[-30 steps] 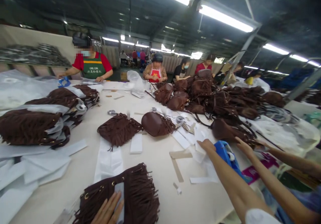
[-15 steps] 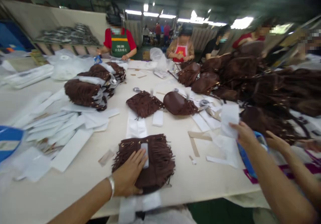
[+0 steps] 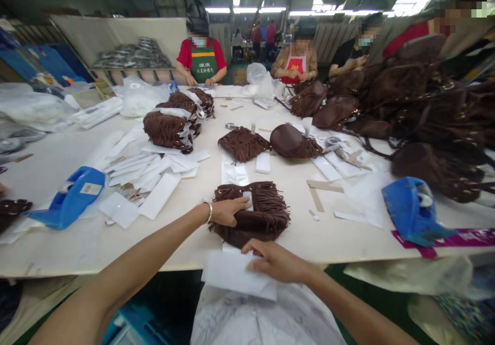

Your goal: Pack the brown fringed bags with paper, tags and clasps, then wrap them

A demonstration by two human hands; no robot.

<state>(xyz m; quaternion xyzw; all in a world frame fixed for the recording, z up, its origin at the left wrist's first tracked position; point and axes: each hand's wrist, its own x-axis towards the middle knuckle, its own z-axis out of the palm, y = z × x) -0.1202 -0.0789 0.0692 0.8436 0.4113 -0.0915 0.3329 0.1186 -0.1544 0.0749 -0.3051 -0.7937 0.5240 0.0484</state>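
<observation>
A dark brown fringed handbag [image 3: 266, 221] lies on the table in front of me, with a small pale strip [image 3: 249, 200] on its top. My left hand [image 3: 226, 212] grips the upper left of the bag, fingers reaching over it to the strip and thumb nearer me. Below the bag's near edge, my right hand [image 3: 276, 260] pinches a white sheet [image 3: 230, 270] that looks like paper, in front of my lap at the table edge. The sheet lies just beneath the bag, and I cannot tell whether they touch.
Two more brown bags, a fringed one [image 3: 243, 144] and a rounded one [image 3: 292, 141], lie farther back. White sheets [image 3: 162, 193] spread leftward. Blue tape dispensers [image 3: 83, 190] stand on both sides. A brown bag heap [image 3: 410, 97] fills the right; several co-workers [image 3: 203, 59] work across the table.
My right hand has come from the right, bringing the white sheet to the bag's near edge. My left hand stays on the bag. The view has shifted, showing both blue dispensers.
</observation>
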